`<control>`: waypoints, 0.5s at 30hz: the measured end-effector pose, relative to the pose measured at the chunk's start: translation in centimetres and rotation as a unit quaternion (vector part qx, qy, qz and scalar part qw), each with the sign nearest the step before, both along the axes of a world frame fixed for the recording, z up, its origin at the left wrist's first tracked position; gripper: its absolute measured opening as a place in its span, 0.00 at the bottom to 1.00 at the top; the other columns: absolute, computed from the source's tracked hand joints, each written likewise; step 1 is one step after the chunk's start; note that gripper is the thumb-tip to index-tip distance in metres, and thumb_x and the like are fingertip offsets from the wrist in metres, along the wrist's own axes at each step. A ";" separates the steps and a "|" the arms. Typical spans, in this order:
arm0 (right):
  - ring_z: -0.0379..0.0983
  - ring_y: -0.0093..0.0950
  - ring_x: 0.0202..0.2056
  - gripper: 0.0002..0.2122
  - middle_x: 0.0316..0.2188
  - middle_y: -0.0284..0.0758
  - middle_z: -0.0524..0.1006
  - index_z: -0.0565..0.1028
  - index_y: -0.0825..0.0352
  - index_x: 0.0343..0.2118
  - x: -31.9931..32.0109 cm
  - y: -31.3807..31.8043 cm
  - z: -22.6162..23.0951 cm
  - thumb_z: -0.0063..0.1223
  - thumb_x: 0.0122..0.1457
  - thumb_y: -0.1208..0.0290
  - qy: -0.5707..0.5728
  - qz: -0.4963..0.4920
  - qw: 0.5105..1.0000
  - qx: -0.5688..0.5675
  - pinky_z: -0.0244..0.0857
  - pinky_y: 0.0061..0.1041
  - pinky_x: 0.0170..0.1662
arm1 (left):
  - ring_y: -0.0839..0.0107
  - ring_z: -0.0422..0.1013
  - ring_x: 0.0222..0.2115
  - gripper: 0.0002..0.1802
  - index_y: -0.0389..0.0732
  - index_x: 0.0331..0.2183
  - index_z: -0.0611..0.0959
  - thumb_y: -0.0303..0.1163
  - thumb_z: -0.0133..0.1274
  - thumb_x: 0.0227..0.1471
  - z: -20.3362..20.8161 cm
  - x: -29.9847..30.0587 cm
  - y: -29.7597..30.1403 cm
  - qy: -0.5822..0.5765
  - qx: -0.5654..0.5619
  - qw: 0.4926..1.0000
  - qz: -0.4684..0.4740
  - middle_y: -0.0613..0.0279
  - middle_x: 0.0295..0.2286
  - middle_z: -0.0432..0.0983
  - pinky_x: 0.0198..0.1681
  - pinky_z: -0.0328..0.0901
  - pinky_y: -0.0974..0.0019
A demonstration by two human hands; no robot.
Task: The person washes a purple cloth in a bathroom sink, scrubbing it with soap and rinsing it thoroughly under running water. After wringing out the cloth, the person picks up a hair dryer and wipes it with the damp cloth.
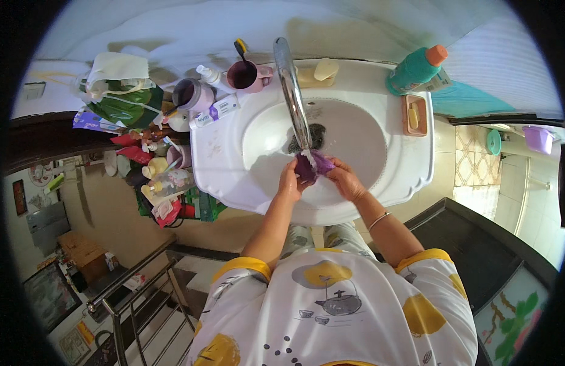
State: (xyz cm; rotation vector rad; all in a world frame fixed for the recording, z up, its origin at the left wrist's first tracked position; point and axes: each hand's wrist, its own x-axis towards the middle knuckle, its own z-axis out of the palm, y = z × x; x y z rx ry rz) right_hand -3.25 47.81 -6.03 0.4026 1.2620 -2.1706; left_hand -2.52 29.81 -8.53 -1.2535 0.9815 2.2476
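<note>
Both of my hands are over the front of the white washbasin [264,137], below the curved chrome tap [293,91]. Between them is a soft-looking purple piece [323,163]; whether it is cloth or something else I cannot make out. My left hand [289,182] grips its left side with bent fingers. On the other side, the fingers and thumb of my right hand [347,181] pinch it. A whitish stream of water runs from the spout onto the purple piece. Dark patches mark the basin around the drain [316,135].
Along the rim stand a pink mug [261,76], another cup [194,94], a toothpaste tube [215,111] and a pump bottle [209,74]. A teal bottle [410,72] and a soap dish [415,114] occupy the right corner. Bottles crowd a green crate [207,206] at left.
</note>
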 end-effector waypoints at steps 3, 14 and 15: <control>0.70 0.24 0.32 0.09 0.33 0.33 0.73 0.70 0.72 0.36 0.4 -1.1 1.6 0.47 0.52 0.76 -0.037 -0.069 0.997 -0.005 0.67 0.24 0.35 | 0.67 0.72 0.29 0.11 0.41 0.38 0.75 0.32 0.47 0.52 -2.6 -0.1 0.8 -0.011 -0.035 0.998 0.044 0.62 0.29 0.74 0.30 0.70 0.65; 0.63 0.37 0.51 0.21 0.56 0.39 0.59 0.67 0.56 0.50 -5.6 2.1 3.4 0.54 0.51 0.67 0.193 0.265 0.713 0.620 0.62 0.37 0.50 | 0.53 0.66 0.45 0.26 0.45 0.46 0.72 0.39 0.55 0.43 2.6 -0.7 -3.8 0.157 -0.651 0.548 -0.502 0.49 0.46 0.68 0.45 0.63 0.55; 0.61 0.37 0.53 0.21 0.56 0.38 0.58 0.67 0.55 0.50 -5.6 1.9 2.2 0.53 0.51 0.67 0.221 0.288 0.670 0.648 0.61 0.37 0.51 | 0.52 0.63 0.48 0.27 0.47 0.49 0.69 0.37 0.52 0.45 3.9 -1.2 -3.2 0.134 -0.621 0.489 -0.598 0.50 0.49 0.63 0.47 0.61 0.54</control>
